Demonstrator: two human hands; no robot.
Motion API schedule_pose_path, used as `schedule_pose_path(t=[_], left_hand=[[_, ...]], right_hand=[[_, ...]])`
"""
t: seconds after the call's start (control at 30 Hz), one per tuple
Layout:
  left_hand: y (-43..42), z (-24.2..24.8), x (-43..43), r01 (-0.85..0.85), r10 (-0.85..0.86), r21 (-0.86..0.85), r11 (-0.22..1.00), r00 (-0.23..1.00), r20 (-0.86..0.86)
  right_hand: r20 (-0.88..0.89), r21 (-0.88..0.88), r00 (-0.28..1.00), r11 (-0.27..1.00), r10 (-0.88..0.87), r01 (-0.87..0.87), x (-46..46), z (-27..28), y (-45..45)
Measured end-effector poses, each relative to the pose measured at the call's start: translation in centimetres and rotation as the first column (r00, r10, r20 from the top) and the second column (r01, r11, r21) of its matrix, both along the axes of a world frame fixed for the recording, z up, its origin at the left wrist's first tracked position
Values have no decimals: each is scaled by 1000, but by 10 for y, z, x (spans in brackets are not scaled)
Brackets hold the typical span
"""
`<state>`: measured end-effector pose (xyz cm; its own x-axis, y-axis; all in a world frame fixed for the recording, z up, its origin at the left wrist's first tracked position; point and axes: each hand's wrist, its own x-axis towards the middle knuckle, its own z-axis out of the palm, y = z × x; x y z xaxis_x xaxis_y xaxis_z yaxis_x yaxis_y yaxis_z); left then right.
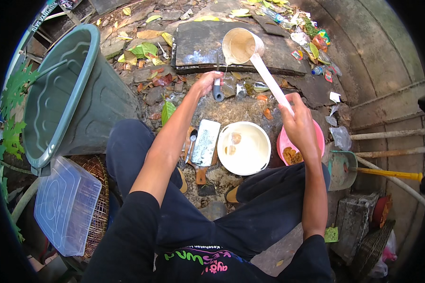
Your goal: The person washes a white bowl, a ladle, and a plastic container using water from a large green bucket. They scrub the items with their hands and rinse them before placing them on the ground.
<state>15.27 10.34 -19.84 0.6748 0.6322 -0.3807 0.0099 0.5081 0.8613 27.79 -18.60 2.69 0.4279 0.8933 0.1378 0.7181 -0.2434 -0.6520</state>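
Observation:
My left hand [208, 82] grips a knife by its white and grey handle [217, 90], with the narrow blade pointing away from me. In my right hand [299, 118] is the long pale handle of a plastic water dipper [243, 46]. The dipper's cup tilts left, and a thin stream of water falls from its lip beside the knife. Below my hands stands a white plastic tub [249, 155] with water and a few brownish pieces inside. To its left, a whitish rectangular slab [206, 141] rests on a wooden board [200, 175], next to a metal spoon [192, 139].
A pink basin [319, 136] with orange-brown food sits under my right forearm. At left are a large green plastic bin [106, 88], a clear plastic box [67, 208] and a woven basket [98, 198]. A dark slab [202, 42] lies ahead; a dustpan [340, 169] is at right.

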Motion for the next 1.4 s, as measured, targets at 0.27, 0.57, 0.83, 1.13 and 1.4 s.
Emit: schedule_pose_path(t=[0.27, 0.57, 0.83, 1.13, 1.4], left_hand=[[-22, 27, 8, 56, -26, 355, 933, 996, -89], [-7, 8, 13, -93, 150, -242, 966, 962, 229], [20, -7, 11, -186, 490, -673, 716, 820, 295], [43, -17, 4, -298, 630, -847, 440, 775, 54], [35, -18, -5, -87, 612, -831, 549, 719, 329]], right_hand=[[47, 9, 999, 1000, -6, 6, -1, -3, 2], [45, 12, 999, 1000, -18, 17, 4, -3, -1], [-29, 14, 996, 996, 85, -84, -3, 8, -5], [-4, 13, 991, 991, 134, -134, -5, 7, -5], [-50, -5, 990, 991, 134, -135, -2, 10, -7]])
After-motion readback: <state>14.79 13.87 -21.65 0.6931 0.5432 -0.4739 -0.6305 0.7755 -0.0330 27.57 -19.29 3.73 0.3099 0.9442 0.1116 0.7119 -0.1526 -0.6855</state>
